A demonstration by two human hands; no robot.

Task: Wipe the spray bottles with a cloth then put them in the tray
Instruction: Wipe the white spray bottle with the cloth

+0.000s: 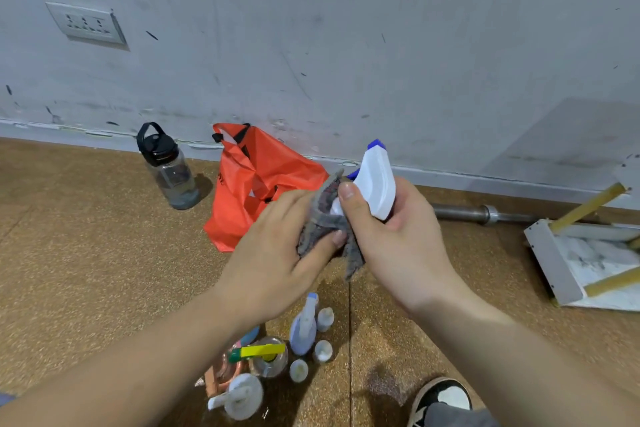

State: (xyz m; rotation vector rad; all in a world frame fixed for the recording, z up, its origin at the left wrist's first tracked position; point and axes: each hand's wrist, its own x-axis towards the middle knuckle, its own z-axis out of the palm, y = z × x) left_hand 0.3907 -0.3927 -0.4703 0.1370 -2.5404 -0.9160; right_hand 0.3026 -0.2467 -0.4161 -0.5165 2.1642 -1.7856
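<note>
Spray bottle (375, 180) body hidden under cloth (325, 218) and left hand (277, 250) (only white top shows). Bottles (304, 326) below left hand partly covered by forearm (156, 350). Tray (550, 260) beyond right hand (398, 239) cut by edge.

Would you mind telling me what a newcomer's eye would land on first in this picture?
At the centre, the right hand grips a white spray bottle with a blue nozzle, while the left hand holds a grey cloth against it. Behind them, an orange bag lies on the floor by the wall, and a cluster of small bottles stands below the hands.
</note>
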